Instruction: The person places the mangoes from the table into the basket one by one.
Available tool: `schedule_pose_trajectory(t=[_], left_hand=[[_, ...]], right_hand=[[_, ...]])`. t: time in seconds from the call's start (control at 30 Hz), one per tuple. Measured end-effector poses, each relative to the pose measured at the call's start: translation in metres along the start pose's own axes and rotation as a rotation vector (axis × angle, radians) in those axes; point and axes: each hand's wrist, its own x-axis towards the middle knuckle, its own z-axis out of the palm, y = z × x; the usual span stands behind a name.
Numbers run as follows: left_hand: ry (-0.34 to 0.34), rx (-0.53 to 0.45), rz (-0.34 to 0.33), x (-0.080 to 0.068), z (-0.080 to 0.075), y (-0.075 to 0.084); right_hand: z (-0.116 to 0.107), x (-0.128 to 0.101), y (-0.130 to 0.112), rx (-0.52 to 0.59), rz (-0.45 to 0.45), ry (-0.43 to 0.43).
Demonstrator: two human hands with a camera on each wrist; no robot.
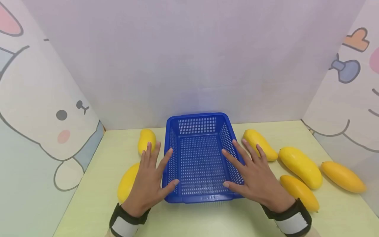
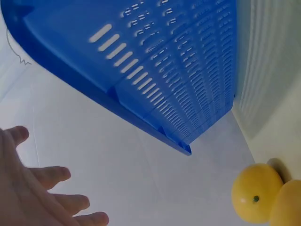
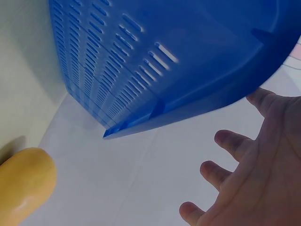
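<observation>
A blue plastic basket (image 1: 204, 197) with slotted walls stands at the middle of the table, nothing inside it. Over its left rim my left hand (image 1: 151, 182) is spread, fingers straight and holding nothing. My right hand (image 1: 256, 179) is spread the same way over the right rim, also holding nothing. Two yellow mangoes lie left of the basket: one mango (image 1: 146, 140) farther back, another mango (image 1: 128, 184) partly hidden by my left hand. In the wrist views, the basket's outer walls (image 2: 155, 61) (image 3: 122, 61) rise beside my spread fingers.
Right of the basket lie several more mangoes: one near the rim (image 1: 260, 144), a larger mango (image 1: 300, 167), an orange-yellow mango (image 1: 299, 192) near my right wrist, and a mango (image 1: 343, 177) at the far right. A pale back wall (image 1: 195, 65) and cartoon-printed side panels (image 1: 38, 108) enclose the table.
</observation>
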Motion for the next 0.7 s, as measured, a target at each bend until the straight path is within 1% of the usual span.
schedule_pose_trajectory(t=[0.07, 0.13, 0.23, 0.33, 0.4, 0.5, 0.57, 0.63, 0.7], left_hand=[[0.079, -0.056, -0.01, 0.001, 0.001, -0.002], [0.14, -0.099, -0.028, 0.001, 0.002, -0.004], [0.188, -0.138, -0.056, 0.0, 0.002, -0.008], [0.193, -0.167, -0.099, -0.003, 0.002, -0.01], [0.183, -0.233, -0.147, -0.004, 0.004, -0.01], [0.159, -0.372, -0.226, -0.004, 0.008, -0.009], [0.143, -0.45, -0.265, -0.003, 0.011, -0.009], [0.127, -0.5, -0.287, -0.001, 0.015, -0.009], [0.109, -0.521, -0.308, -0.001, 0.019, -0.011]], right_hand=[[-0.001, 0.0, 0.0, -0.002, 0.002, 0.005], [-0.002, 0.0, 0.0, -0.005, 0.002, 0.011], [-0.002, 0.0, 0.0, -0.004, 0.001, 0.013], [-0.001, 0.002, -0.001, 0.002, 0.001, 0.007], [0.0, 0.002, -0.001, -0.001, 0.0, 0.006], [-0.001, 0.001, 0.0, -0.007, 0.001, 0.014], [-0.002, 0.0, 0.002, -0.014, 0.003, 0.024], [-0.003, 0.0, 0.002, -0.014, 0.006, 0.032], [-0.003, 0.0, 0.002, -0.009, 0.007, 0.033]])
